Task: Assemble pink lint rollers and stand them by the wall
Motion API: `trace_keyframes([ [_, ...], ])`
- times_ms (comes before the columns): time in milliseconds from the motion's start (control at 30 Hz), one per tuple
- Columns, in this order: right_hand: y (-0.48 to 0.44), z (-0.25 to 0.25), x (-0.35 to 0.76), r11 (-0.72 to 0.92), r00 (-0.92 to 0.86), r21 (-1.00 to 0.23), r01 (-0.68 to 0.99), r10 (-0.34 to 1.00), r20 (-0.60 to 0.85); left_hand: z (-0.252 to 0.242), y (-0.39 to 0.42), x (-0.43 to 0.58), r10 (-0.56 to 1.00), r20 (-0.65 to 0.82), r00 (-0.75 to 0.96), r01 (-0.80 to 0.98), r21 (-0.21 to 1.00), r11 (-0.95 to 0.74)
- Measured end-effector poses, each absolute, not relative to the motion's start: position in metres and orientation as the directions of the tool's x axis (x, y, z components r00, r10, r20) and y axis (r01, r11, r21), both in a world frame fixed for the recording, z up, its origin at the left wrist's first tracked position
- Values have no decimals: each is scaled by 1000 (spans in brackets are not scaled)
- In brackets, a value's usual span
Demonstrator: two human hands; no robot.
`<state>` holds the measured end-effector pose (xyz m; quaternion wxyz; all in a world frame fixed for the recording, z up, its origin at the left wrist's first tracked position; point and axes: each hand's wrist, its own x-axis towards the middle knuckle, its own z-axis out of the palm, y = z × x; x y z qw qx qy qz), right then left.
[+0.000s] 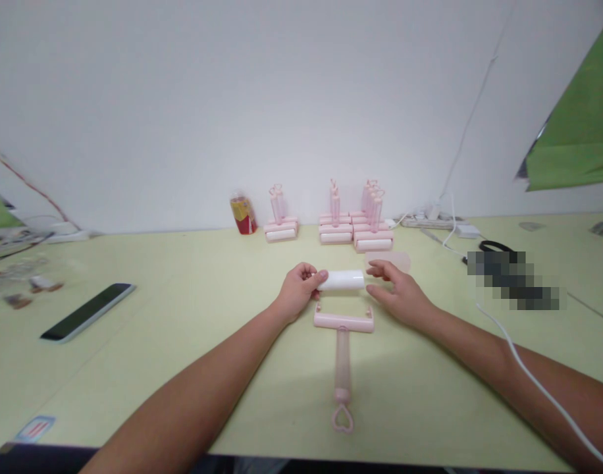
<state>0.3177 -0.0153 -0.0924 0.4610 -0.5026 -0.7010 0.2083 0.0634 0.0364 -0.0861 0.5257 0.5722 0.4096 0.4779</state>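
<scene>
Head view: where's the white lint-roller refill (341, 281)?
– Mid-frame. The left hand (298, 291) grips its left end; the right hand (401, 296) is empty, fingers parted just beside the other end.
– Handling advice?
– I'd steady both ends and keep it level.
– Counts?
– One refill; one pink roller frame (343, 322) below it; one drink can (243, 215), upper centre. Standing lint rollers (336, 232) behind: two handles left, two middle, right cluster too overlapped to count.

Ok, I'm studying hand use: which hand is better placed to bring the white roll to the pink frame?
Probably the left hand: it holds the white roll by one end, just beyond the pink frame. The right hand, open near the other end, holds nothing.
</scene>
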Motion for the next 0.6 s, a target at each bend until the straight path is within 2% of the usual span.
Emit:
trace_keyframes([
  [233, -24, -90, 308, 488, -142, -801, 346, 871, 470, -85, 28, 69, 952, 91, 293, -63, 995, -75],
  [400, -15, -81, 322, 539, 159, -812, 225, 802, 576, -83, 24, 72, 942, 89, 324, -54, 996, -75],
  [467, -10, -72, 335, 573, 278, -768, 287, 717, 639, -83, 24, 72, 942, 95, 322, -60, 995, -80],
  [600, 4, -59, 372, 531, 393, -630, 567, 497, 773, -85, 23, 72, 935, 110, 337, -32, 994, -105],
])
